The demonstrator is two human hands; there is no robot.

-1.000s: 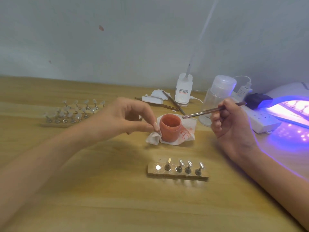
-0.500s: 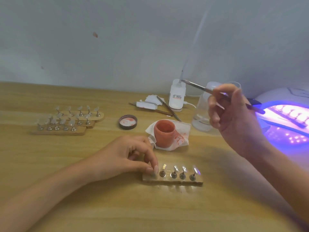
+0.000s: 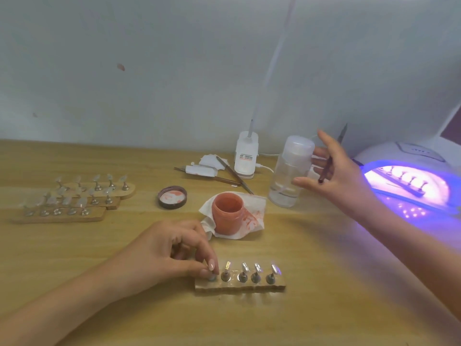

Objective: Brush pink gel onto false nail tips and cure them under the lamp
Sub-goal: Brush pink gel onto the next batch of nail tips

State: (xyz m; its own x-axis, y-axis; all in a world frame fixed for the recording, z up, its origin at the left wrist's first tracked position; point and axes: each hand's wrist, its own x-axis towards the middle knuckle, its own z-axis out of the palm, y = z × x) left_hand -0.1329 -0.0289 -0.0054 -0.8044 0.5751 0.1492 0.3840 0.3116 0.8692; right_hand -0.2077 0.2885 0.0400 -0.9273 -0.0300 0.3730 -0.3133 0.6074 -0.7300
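A wooden holder (image 3: 249,287) near the front carries several metal stands with clear nail tips. My left hand (image 3: 169,248) pinches the stand at its left end between thumb and forefinger. The open pink gel jar (image 3: 228,216) stands on a stained tissue (image 3: 257,203) just behind, with its lid (image 3: 172,197) lying to the left. My right hand (image 3: 341,176) is spread beside a clear pump bottle (image 3: 289,178), fingertips at its side. The brush (image 3: 326,166) is clamped between its fingers, bristles pointing up. The curing lamp (image 3: 411,156) glows violet at the right, with another holder (image 3: 404,182) inside.
Three more holders with clear tips (image 3: 74,203) lie at the far left. A white clip-lamp base (image 3: 245,156) with its cable, spare brushes (image 3: 232,174) and paper scraps sit against the wall behind the jar.
My left hand dropped from the jar to the front holder's left end and stays there. My right hand swung the brush upright and moved to the clear bottle.
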